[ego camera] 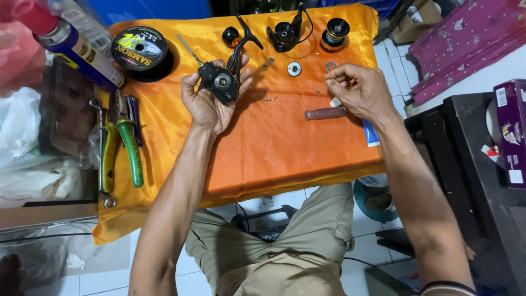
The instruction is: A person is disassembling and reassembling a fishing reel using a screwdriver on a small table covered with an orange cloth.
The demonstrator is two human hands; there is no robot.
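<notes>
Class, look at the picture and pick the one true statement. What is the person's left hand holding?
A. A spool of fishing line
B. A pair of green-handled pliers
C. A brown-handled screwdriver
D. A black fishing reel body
D: the left hand cradles the black fishing reel body above the orange cloth, while the green-handled pliers, the brown-handled screwdriver and the spool of fishing line all lie on the cloth untouched.

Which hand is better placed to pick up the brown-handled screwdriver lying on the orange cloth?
Probably the right hand: it hovers just above the brown-handled screwdriver, while the left hand is occupied holding the black reel body.
</notes>
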